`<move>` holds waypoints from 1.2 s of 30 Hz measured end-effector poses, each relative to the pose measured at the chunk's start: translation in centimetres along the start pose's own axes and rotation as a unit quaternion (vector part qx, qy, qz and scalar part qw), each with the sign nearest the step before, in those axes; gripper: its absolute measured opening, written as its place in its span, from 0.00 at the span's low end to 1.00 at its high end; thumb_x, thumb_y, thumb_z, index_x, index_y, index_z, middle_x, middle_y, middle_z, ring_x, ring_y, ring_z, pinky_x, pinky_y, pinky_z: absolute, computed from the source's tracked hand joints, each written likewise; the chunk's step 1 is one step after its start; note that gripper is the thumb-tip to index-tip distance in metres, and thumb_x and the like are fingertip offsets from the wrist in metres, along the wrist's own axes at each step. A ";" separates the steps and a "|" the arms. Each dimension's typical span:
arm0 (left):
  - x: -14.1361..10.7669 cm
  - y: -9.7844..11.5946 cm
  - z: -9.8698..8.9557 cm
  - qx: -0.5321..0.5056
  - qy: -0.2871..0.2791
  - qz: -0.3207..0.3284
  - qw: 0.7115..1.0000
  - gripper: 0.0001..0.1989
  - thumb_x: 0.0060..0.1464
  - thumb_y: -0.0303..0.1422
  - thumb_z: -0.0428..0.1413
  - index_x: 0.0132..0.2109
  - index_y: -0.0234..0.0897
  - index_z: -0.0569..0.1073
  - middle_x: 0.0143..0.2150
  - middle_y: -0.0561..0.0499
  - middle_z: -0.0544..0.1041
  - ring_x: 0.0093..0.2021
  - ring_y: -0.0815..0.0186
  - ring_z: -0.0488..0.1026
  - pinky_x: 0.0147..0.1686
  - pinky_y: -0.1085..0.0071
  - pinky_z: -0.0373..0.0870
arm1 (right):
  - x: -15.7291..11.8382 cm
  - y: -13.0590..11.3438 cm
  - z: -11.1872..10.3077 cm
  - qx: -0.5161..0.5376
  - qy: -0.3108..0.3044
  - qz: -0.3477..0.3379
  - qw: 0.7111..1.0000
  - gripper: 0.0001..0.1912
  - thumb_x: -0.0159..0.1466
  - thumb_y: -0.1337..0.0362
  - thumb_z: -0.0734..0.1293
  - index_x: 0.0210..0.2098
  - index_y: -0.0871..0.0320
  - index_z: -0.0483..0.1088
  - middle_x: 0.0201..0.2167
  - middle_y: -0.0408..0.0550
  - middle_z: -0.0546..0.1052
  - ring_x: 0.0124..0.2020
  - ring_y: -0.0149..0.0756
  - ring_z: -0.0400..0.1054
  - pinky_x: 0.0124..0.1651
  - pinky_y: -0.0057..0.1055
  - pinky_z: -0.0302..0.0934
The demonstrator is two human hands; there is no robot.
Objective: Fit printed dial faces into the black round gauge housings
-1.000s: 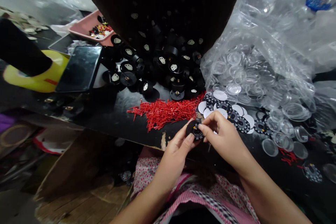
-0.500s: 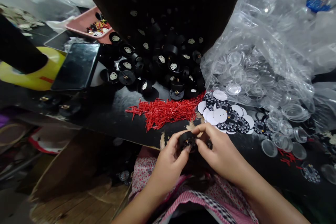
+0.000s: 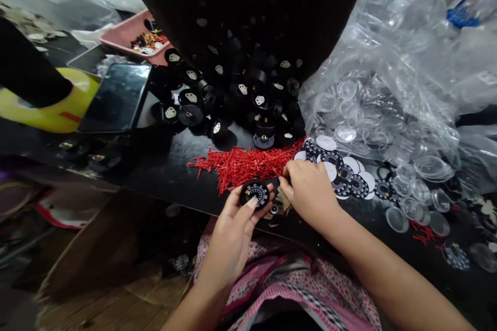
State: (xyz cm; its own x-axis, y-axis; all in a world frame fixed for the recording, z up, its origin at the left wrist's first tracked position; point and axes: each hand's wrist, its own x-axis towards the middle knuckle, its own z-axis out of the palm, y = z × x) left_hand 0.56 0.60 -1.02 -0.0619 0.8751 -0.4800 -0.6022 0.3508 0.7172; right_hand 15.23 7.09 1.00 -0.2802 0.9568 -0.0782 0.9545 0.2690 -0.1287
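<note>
My left hand [image 3: 229, 238] grips a round black gauge [image 3: 245, 194], its dial face with white markings and an orange mark turned up toward me. The thumb lies across the dial. My right hand [image 3: 310, 191] is at the right end of a pile of small red pointers [image 3: 248, 163], thumb and forefinger brought together. Whatever is between those fingertips is too small to make out. Beside the right hand lie loose dial discs [image 3: 357, 185], some black side up and some white side up. A small ring-shaped part [image 3: 274, 209] sits on the table below the gauge.
Black gauge housings [image 3: 190, 115] are heaped at the back around a large dark container [image 3: 240, 0]. A plastic bag [image 3: 388, 57] of clear round covers [image 3: 345, 134] stands at the right. To the left are a phone-like dark tablet [image 3: 114, 98], a yellow roll [image 3: 77, 95] and a pink tray [image 3: 124, 31].
My left hand has tilted the gauge so its dial faces up and shifted it left. My right hand has left the gauge and moved up to the red pointers.
</note>
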 end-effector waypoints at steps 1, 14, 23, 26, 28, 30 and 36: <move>0.0 0.0 0.0 -0.004 -0.001 0.000 1.000 0.13 0.55 0.35 0.61 0.47 0.38 0.74 0.48 0.44 0.82 0.52 0.56 0.77 0.55 0.58 0.71 | 0.0 0.0 0.1 -0.003 -0.004 -0.002 1.000 0.08 0.68 0.63 0.62 0.38 0.60 0.70 0.36 0.53 0.77 0.40 0.46 0.69 0.43 0.41 0.50; 0.9 -0.3 1.8 -0.034 -0.037 0.004 0.999 0.10 0.59 0.34 0.56 0.48 0.40 0.74 0.49 0.48 0.81 0.53 0.59 0.76 0.56 0.60 0.70 | -2.1 0.7 -0.4 0.186 0.058 -0.055 0.979 0.04 0.64 0.65 0.68 0.35 0.59 0.69 0.34 0.47 0.75 0.37 0.39 0.67 0.42 0.36 0.50; 0.7 0.3 2.1 -0.033 -0.029 0.004 0.999 0.21 0.60 0.35 0.57 0.59 0.46 0.68 0.49 0.49 0.81 0.50 0.61 0.78 0.56 0.60 0.70 | -3.4 0.7 -1.6 0.304 0.086 -0.081 0.945 0.07 0.68 0.64 0.64 0.33 0.58 0.69 0.30 0.44 0.73 0.34 0.35 0.63 0.41 0.35 0.51; 1.1 -0.6 2.4 0.033 -0.044 0.003 0.998 0.17 0.58 0.34 0.58 0.55 0.46 0.71 0.49 0.51 0.80 0.51 0.61 0.77 0.54 0.64 0.71 | -3.5 0.4 -1.9 0.319 0.069 -0.065 0.943 0.06 0.69 0.65 0.63 0.34 0.57 0.69 0.31 0.44 0.73 0.34 0.35 0.63 0.41 0.35 0.52; 1.1 -1.2 2.4 0.071 -0.057 0.015 0.996 0.13 0.58 0.34 0.58 0.51 0.45 0.73 0.51 0.52 0.79 0.53 0.62 0.75 0.53 0.67 0.70 | -3.6 0.3 -2.0 0.308 0.059 -0.048 0.948 0.06 0.68 0.66 0.63 0.34 0.58 0.69 0.31 0.44 0.72 0.34 0.36 0.63 0.41 0.36 0.51; 1.0 -1.4 2.3 0.096 -0.066 0.034 0.993 0.13 0.59 0.35 0.58 0.51 0.46 0.73 0.53 0.53 0.77 0.54 0.63 0.74 0.53 0.68 0.69 | -3.6 0.3 -2.0 0.307 0.049 -0.038 0.950 0.06 0.68 0.67 0.64 0.33 0.58 0.69 0.31 0.44 0.72 0.34 0.35 0.63 0.41 0.36 0.51; 0.6 -1.0 1.9 0.144 -0.092 0.077 0.982 0.13 0.59 0.34 0.58 0.51 0.45 0.72 0.48 0.53 0.78 0.48 0.66 0.75 0.51 0.70 0.70 | -3.6 0.4 -2.3 0.333 0.031 -0.021 0.942 0.07 0.68 0.68 0.64 0.32 0.57 0.67 0.31 0.42 0.72 0.34 0.34 0.64 0.41 0.35 0.52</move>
State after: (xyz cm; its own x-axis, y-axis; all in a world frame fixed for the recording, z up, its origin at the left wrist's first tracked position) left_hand 2.66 1.47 -1.03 0.0271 0.9612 -0.2745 -0.3445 0.2668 0.9001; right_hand 16.86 4.00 3.46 -0.2894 0.9572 -0.0035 0.6608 0.1972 -0.7242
